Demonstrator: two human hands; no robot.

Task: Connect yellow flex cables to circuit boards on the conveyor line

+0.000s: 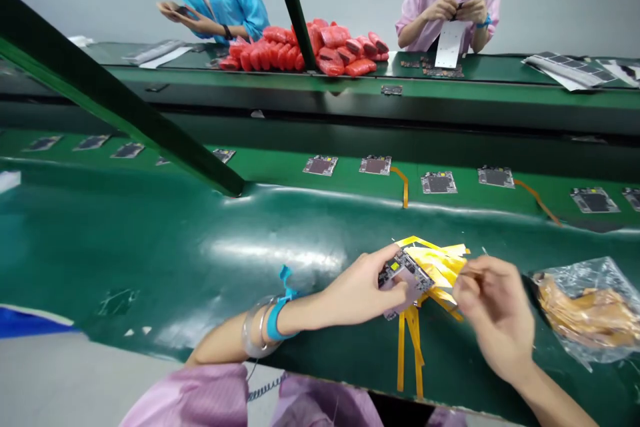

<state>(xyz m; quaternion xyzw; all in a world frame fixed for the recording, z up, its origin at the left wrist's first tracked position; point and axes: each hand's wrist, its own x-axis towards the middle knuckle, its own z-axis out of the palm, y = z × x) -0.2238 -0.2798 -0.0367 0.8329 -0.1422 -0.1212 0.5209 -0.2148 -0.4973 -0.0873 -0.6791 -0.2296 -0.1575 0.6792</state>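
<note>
My left hand (pixel 373 287) grips a circuit board (pixel 406 280) between thumb and fingers, tilted above the green mat. The board has a dark chip edge, a small yellow patch and a pale plate. Under and behind it lies a loose pile of yellow flex cables (pixel 440 265), some of which hang down toward the table's front edge. At the pile's right end, my right hand (pixel 495 313) is closed in a pinch. Whatever its fingertips hold is hidden or too small to tell. A blue wrist strap (pixel 277 320) circles my left wrist.
A clear bag of orange flex cables (pixel 590 313) lies at the right. Beyond the mat, several circuit boards (pixel 439 183) line a green belt, two with cables attached. A green post (pixel 150 120) slants across the left. Opposite, two people work beside red wrapped bundles (pixel 310 50).
</note>
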